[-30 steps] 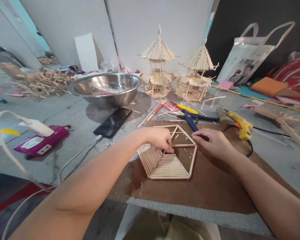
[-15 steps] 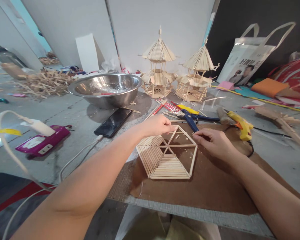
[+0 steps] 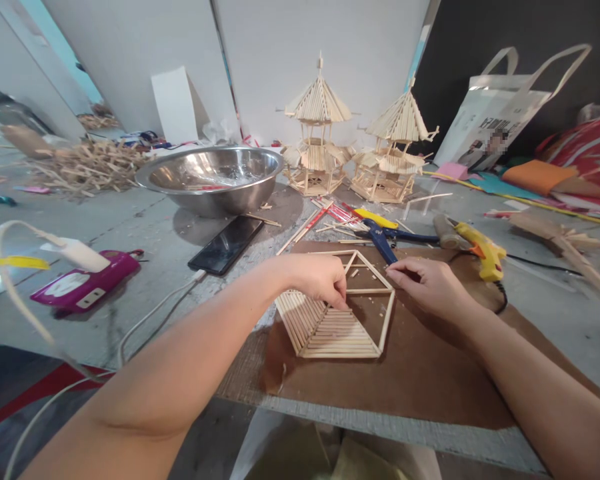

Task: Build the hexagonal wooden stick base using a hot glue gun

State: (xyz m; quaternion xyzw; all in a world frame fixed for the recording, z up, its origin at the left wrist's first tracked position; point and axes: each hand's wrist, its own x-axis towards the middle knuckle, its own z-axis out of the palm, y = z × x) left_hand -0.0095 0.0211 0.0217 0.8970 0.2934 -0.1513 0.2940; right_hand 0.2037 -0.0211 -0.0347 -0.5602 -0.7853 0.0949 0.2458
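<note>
A hexagonal frame of thin wooden sticks (image 3: 341,340) lies flat on a brown sheet (image 3: 430,380). Rows of sticks fill its left and front sections; bare spokes show at the right and back. My left hand (image 3: 323,277) reaches over the hexagon, its fingers pinched together near the inner ends of the front rows. Whatever it pinches is hidden beneath the fingers. By the hexagon's right corner, my right hand (image 3: 425,283) holds thumb and forefinger together; what is between them is too small to make out. Blue-handled pliers (image 3: 380,241) lie just behind that fingertip.
Two stick pagodas (image 3: 317,133) stand at the back beside a steel bowl (image 3: 215,180). A yellow glue gun (image 3: 483,250) rests at the right. On the left are a phone (image 3: 226,245) with a cable and a purple power strip (image 3: 85,283). Loose sticks (image 3: 300,230) lie behind the hexagon.
My left hand moved from the hexagon's middle to its back edge, then returned to the middle at the front rows. My right hand stayed almost still.
</note>
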